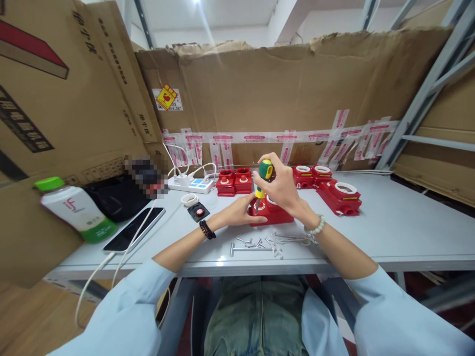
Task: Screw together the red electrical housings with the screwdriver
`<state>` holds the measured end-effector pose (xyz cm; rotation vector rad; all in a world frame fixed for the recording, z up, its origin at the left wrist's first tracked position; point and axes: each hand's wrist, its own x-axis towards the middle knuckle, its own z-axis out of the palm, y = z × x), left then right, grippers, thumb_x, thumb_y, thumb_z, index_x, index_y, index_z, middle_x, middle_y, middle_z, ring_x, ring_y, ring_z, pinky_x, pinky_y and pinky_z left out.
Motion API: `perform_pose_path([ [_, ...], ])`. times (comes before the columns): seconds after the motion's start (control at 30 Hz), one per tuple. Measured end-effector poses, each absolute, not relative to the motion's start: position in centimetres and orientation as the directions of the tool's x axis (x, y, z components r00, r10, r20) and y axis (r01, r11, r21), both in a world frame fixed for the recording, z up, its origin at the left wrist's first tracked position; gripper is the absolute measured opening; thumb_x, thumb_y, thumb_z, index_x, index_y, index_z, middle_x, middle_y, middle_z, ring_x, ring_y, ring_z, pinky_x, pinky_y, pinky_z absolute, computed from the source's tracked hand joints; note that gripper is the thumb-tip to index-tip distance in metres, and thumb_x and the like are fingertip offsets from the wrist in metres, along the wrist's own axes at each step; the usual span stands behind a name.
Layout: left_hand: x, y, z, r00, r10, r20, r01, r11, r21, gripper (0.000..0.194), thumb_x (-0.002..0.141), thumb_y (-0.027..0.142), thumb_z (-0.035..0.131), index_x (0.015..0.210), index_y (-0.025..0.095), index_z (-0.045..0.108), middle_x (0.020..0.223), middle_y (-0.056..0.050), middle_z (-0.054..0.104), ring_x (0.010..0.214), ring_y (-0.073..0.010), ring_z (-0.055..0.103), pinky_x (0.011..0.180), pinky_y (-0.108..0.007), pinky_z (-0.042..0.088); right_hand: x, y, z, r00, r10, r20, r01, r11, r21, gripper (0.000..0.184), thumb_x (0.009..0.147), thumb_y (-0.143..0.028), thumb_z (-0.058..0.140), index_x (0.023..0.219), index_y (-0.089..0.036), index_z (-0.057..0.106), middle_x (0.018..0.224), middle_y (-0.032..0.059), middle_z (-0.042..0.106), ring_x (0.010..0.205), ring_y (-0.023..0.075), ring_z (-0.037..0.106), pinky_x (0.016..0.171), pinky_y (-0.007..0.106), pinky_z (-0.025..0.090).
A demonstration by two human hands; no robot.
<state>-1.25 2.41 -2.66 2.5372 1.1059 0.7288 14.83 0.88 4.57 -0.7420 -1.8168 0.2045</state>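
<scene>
My right hand [279, 184] is wrapped round the green and yellow handle of a screwdriver [266, 169]. The shaft points down, its tip at the top of a red box-shaped housing [275, 216] with white rings. My left hand [239, 211] grips the housing's left side, thumb along the front near the screwdriver tip. Parts of the housing are hidden behind both hands. In front of it lie several loose screws [253, 243] and a T-handled metal tool [249, 249]. A black square piece with a red button [199, 212] and a white ring [189, 200] lie left of my left hand.
More red housings [225, 184] stand behind, and others [340, 196] stand to the right. A white power strip [191, 185], a phone [135, 230] with a cable, and a green-capped bottle [76, 210] are on the left. Cardboard [252, 94] walls the table's back.
</scene>
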Motion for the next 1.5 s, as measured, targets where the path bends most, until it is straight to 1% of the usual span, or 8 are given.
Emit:
perform_pose_path([
  [0.27, -1.2, 2.5, -2.7, 0.58, 0.742, 0.336, 0.601, -0.668, 0.439, 0.053, 0.075, 0.059, 0.066, 0.099, 0.013, 0.057, 0.079, -0.003, 0.06, 0.063, -0.014, 0.048, 0.058, -0.027, 0.036, 14.3, 0.8, 4.7, -0.164, 0.585, 0.794, 0.516, 0.737, -0.437, 0.014, 0.08, -0.029, 0.056, 0.088, -0.022, 0.046, 0.061, -0.0061, 0.046, 0.049, 0.0095, 0.041, 0.053, 0.025, 0.033],
  [0.6, -1.1, 2.5, -2.7, 0.598, 0.728, 0.336, 0.552, -0.678, 0.485, 0.051, 0.076, 0.045, 0.069, 0.113, 0.012, 0.056, 0.103, -0.012, 0.069, 0.08, -0.0224, 0.062, 0.073, -0.034, 0.049, 12.5, 1.0, 4.9, -0.22, 0.627, 0.748, 0.757, 0.593, -0.274, 0.041, 0.086, -0.056, 0.05, 0.101, -0.018, 0.049, 0.061, 0.0017, 0.052, 0.051, 0.0157, 0.045, 0.051, 0.028, 0.027],
  [0.73, -1.0, 2.4, -2.6, 0.592, 0.736, 0.327, 0.561, -0.668, 0.489, 0.046, 0.075, 0.046, 0.07, 0.105, 0.014, 0.058, 0.091, -0.008, 0.07, 0.076, -0.0216, 0.062, 0.07, -0.033, 0.049, 12.8, 1.0, 5.2, -0.285, 0.629, 0.723, 0.66, 0.676, -0.328, 0.029, 0.09, -0.048, 0.05, 0.098, -0.02, 0.049, 0.061, -0.0012, 0.051, 0.051, 0.0126, 0.043, 0.053, 0.026, 0.029],
  [0.93, -1.0, 2.5, -2.7, 0.578, 0.752, 0.318, 0.611, -0.657, 0.441, 0.052, 0.074, 0.053, 0.068, 0.106, 0.013, 0.057, 0.091, -0.007, 0.067, 0.074, -0.021, 0.059, 0.067, -0.032, 0.047, 14.2, 1.2, 6.3, -0.512, 0.56, 0.652, 0.325, 0.829, -0.456, 0.022, 0.084, -0.037, 0.059, 0.092, -0.021, 0.046, 0.069, -0.0054, 0.05, 0.058, 0.0089, 0.044, 0.058, 0.024, 0.037],
  [1.1, -1.2, 1.8, -2.1, 0.591, 0.755, 0.285, 0.585, -0.644, 0.494, 0.048, 0.077, 0.053, 0.066, 0.104, 0.014, 0.058, 0.094, -0.008, 0.067, 0.08, -0.022, 0.06, 0.073, -0.034, 0.048, 15.4, 2.1, 6.8, -0.713, 0.502, 0.489, 0.065, 0.742, -0.667, 0.024, 0.085, -0.036, 0.058, 0.099, -0.023, 0.043, 0.071, -0.004, 0.058, 0.064, 0.0121, 0.059, 0.057, 0.025, 0.045],
  [1.27, -1.5, 0.7, -1.0, 0.524, 0.723, 0.451, 0.458, -0.685, 0.566, 0.041, 0.085, 0.045, 0.061, 0.116, 0.017, 0.061, 0.123, -0.01, 0.063, 0.113, -0.0259, 0.056, 0.098, -0.04, 0.043, 15.8, 2.6, 6.6, -0.676, 0.475, 0.564, 0.026, 0.78, -0.625, 0.02, 0.085, -0.026, 0.057, 0.101, -0.021, 0.047, 0.078, -0.0025, 0.06, 0.069, 0.0114, 0.061, 0.064, 0.026, 0.049],
  [1.4, -1.4, 0.8, -0.6, 0.508, 0.746, 0.43, 0.336, -0.632, 0.698, 0.028, 0.086, 0.041, 0.062, 0.086, 0.015, 0.073, 0.092, -0.007, 0.074, 0.094, -0.022, 0.065, 0.091, -0.035, 0.047, 15.5, 2.5, 6.4, -0.657, 0.494, 0.569, 0.041, 0.778, -0.627, 0.019, 0.084, -0.023, 0.054, 0.102, -0.022, 0.047, 0.079, -0.0035, 0.057, 0.07, 0.0104, 0.059, 0.065, 0.026, 0.048],
  [1.5, -1.3, 1.4, -0.8, 0.497, 0.76, 0.419, 0.287, -0.599, 0.747, 0.026, 0.08, 0.039, 0.068, 0.08, 0.014, 0.074, 0.084, -0.007, 0.074, 0.085, -0.0208, 0.066, 0.086, -0.034, 0.049, 15.3, 2.3, 6.3, -0.596, 0.545, 0.59, 0.13, 0.79, -0.599, 0.018, 0.082, -0.026, 0.056, 0.098, -0.021, 0.049, 0.078, -0.0032, 0.056, 0.068, 0.0107, 0.056, 0.064, 0.026, 0.045],
])
